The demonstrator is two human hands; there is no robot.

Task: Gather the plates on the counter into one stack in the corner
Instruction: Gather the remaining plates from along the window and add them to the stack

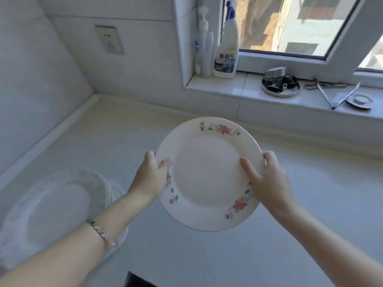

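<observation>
Here left hand (150, 179) and right hand (267, 183) grip the floral plate (207, 175) by its rim, the spray bottle (227, 50) label blurred.

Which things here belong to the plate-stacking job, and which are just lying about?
Job: floral plate, gripped by left hand and right hand; blurred plates at left.
Lying about: spray bottle, pump bottle, metal dish, wall socket.
</observation>
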